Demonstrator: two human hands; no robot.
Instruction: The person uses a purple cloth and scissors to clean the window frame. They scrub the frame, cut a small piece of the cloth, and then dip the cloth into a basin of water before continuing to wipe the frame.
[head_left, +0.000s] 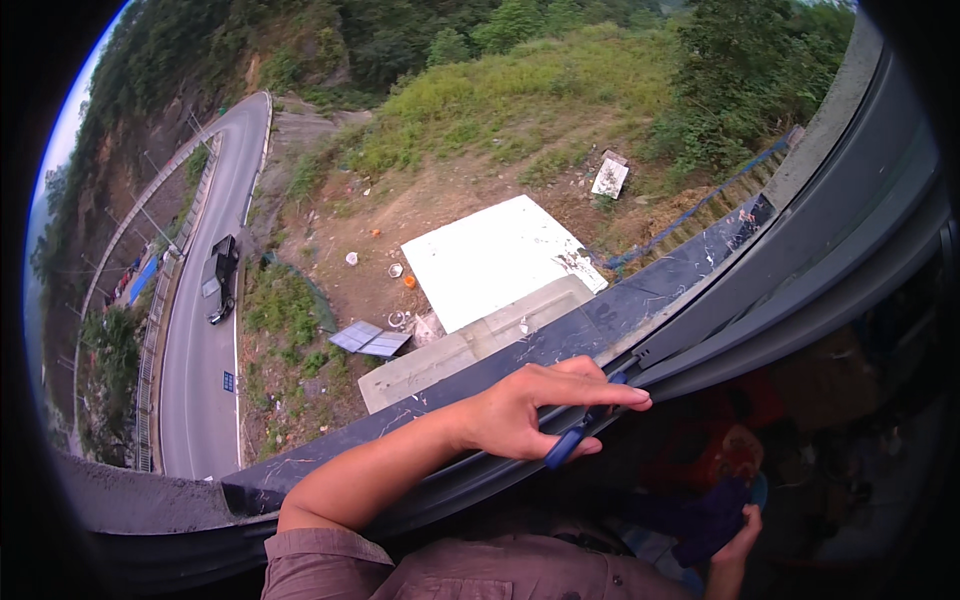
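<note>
My left hand (555, 409) reaches over the window sill, with a small blue plastic object (566, 446) between its thumb and fingers; the fingers partly hide it, and its exact kind cannot be told. Below and to the right, inside the dim room, my right hand (739, 536) grips a bunched dark purple cloth (709, 521). The cloth hangs beside the front of my brown shirt (510, 566), and shadow hides part of it.
A dark stone sill (450, 386) and grey window frame (697, 345) cross the view diagonally. Beyond and below them lie a concrete ledge (480, 341), a white flat roof or panel (495, 259), solar panels (367, 337) and a road (195, 375) with a truck (217, 281). Red things (690, 446) stand indoors.
</note>
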